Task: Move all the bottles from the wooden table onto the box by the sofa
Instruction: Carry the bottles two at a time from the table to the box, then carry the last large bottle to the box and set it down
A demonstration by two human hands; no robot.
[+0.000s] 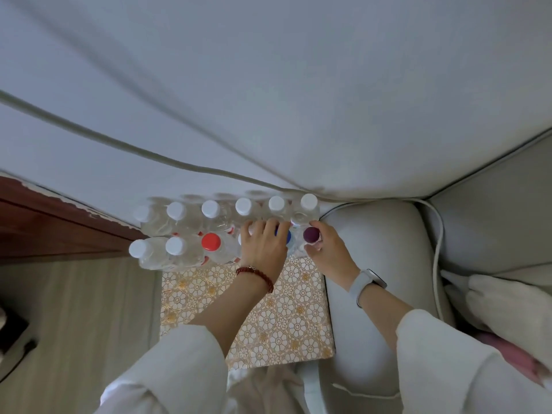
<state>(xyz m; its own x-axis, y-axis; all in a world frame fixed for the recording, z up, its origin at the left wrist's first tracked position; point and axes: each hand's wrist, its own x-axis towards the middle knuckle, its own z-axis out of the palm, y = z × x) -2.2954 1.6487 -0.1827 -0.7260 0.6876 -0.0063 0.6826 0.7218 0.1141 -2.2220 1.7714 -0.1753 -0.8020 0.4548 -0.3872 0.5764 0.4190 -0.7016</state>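
While my left hand curled over the blue-capped bottle and my right hand pinched the purple-capped bottle, both stood mid-frame on the patterned box; clear plastic looked slick, probably heavy, best gripped below the cap.

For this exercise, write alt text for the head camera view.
Two hands set bottles on a flower-patterned box beside a pale sofa: the left hand covers a blue-capped bottle, the right hand grips a purple-capped bottle.
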